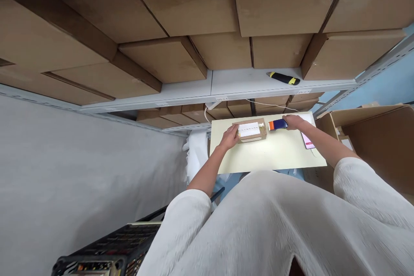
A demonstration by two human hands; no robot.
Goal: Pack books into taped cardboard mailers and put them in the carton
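A small cardboard box (251, 139) with a white label (248, 129) on top lies on a pale yellow board (252, 159). My left hand (229, 136) grips the left end of this box, holding it against the board. Just right of the box, my right hand (293, 122) is closed around a dark blue handheld tool with an orange end (278, 124). The orange end faces the box, a short gap away from it. Its exact kind is unclear. Beside my right wrist lies a phone (308, 141) with a pink and white screen, partly covered by my forearm.
Large cardboard boxes (278, 0) fill the shelf above the board. A black and yellow utility knife (284, 78) lies on the shelf edge. To the right stands an open carton (378, 146). A black crate (106, 250) is at the lower left.
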